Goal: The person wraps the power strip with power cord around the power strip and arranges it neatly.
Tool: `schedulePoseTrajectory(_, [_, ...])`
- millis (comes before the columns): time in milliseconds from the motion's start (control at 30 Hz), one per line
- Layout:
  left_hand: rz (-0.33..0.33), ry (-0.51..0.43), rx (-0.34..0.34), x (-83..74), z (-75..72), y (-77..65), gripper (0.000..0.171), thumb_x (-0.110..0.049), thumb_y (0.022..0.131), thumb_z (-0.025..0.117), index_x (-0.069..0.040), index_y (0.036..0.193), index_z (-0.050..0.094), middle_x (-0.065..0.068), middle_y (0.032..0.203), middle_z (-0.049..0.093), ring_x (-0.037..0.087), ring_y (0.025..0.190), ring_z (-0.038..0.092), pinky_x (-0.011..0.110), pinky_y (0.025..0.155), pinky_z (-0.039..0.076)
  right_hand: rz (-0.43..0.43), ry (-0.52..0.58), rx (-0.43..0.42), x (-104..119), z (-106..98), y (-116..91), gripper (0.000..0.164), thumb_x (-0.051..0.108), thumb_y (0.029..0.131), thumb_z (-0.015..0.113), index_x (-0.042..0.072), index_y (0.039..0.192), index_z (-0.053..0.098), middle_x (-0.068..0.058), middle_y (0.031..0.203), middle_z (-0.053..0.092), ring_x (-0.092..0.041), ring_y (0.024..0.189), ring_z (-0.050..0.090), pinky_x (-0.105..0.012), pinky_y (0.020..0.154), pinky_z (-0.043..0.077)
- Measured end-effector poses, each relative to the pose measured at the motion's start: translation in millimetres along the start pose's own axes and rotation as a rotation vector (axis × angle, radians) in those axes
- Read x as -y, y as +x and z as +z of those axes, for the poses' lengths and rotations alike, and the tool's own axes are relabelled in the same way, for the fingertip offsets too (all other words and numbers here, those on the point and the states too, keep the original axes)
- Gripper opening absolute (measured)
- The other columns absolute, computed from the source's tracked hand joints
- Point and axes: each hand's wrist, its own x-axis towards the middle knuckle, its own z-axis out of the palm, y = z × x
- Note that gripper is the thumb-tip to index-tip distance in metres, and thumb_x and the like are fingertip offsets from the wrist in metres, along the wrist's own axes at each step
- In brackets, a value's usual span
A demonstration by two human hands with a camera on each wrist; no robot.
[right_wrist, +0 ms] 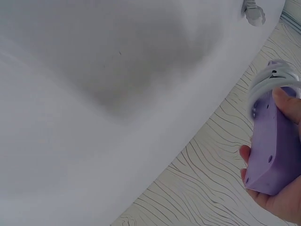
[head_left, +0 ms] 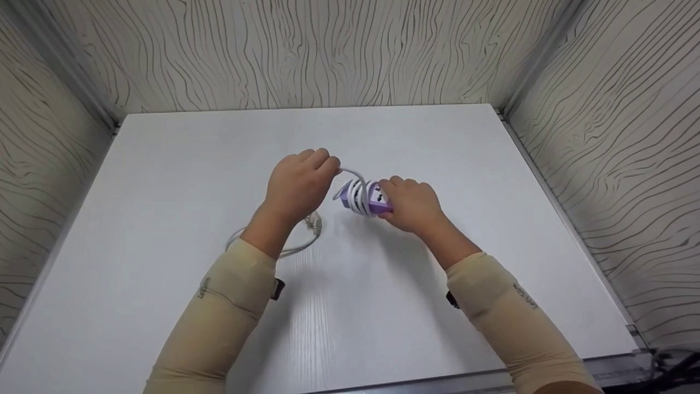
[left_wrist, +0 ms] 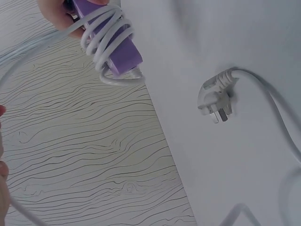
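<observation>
My right hand grips one end of a purple power strip, held above the table with its white socket face partly visible. Several turns of white cord wrap around the other end of the strip. From the coils the cord runs across to my left hand, which pinches it between the fingers. Down on the table lies the cord's plug, its metal pins showing in the left wrist view. In the right wrist view, fingers and thumb curl around the strip's purple casing.
A loose loop of cord spreads on the white table below my left wrist. Walls with a wood-line pattern enclose the back and both sides. Dark cables sit at the front right corner.
</observation>
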Motion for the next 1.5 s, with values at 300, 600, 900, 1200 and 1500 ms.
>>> schedulePoseTrajectory(300, [-0.202, -0.108, 0.045, 5.6, 15.6, 2.5, 0.014, -0.024, 0.094, 0.051, -0.014, 0.096, 0.060, -0.001, 0.079, 0.054, 0.015, 0.063, 0.049, 0.028, 0.054, 0.044, -0.226, -0.033, -0.035, -5.6, -16.5, -5.8, 0.053, 0.039, 0.075, 0.073, 0.027, 0.123, 0.052, 0.002, 0.110, 0.057, -0.023, 0.095, 0.049, -0.043, 0.078, 0.037])
schedulePoseTrajectory(600, [-0.240, -0.147, 0.027, 10.5, 31.0, 6.8, 0.019, -0.027, 0.096, 0.047, -0.014, 0.097, 0.062, 0.000, 0.080, 0.056, 0.018, 0.066, 0.051, 0.033, 0.057, 0.041, -0.373, 0.091, -0.074, -12.7, -28.1, -8.0, 0.049, 0.036, 0.072, 0.076, 0.024, 0.116, 0.057, 0.005, 0.106, 0.057, -0.019, 0.094, 0.048, -0.039, 0.074, 0.040])
schedulePoseTrajectory(900, [-0.233, -0.078, 0.118, 14.8, 48.8, 2.0, 0.022, -0.026, 0.096, 0.046, -0.015, 0.107, 0.062, -0.001, 0.086, 0.057, 0.018, 0.073, 0.053, 0.032, 0.061, 0.041, -0.418, 0.388, -0.043, -18.4, -36.6, -6.3, 0.050, 0.034, 0.072, 0.076, 0.023, 0.118, 0.058, 0.008, 0.103, 0.058, -0.013, 0.090, 0.046, -0.032, 0.077, 0.040])
schedulePoseTrajectory(1200, [-0.289, -0.232, 0.226, 0.6, 60.5, -5.6, 0.034, -0.010, 0.091, 0.054, -0.010, 0.125, 0.053, 0.005, 0.097, 0.055, 0.020, 0.086, 0.054, 0.031, 0.076, 0.048, -0.450, 0.666, -0.115, -19.9, -45.0, -7.3, 0.055, 0.026, 0.075, 0.076, 0.018, 0.124, 0.054, 0.003, 0.112, 0.056, -0.014, 0.102, 0.047, -0.037, 0.089, 0.039])
schedulePoseTrajectory(1500, [-0.409, -0.253, 0.412, -9.6, 69.3, -10.1, 0.021, -0.016, 0.095, 0.044, -0.008, 0.108, 0.059, 0.008, 0.097, 0.064, 0.024, 0.091, 0.061, 0.036, 0.079, 0.049, -0.147, 0.799, -0.098, -15.7, -49.5, -7.4, 0.061, 0.031, 0.075, 0.075, 0.016, 0.124, 0.042, 0.001, 0.117, 0.051, -0.015, 0.106, 0.047, -0.039, 0.093, 0.040])
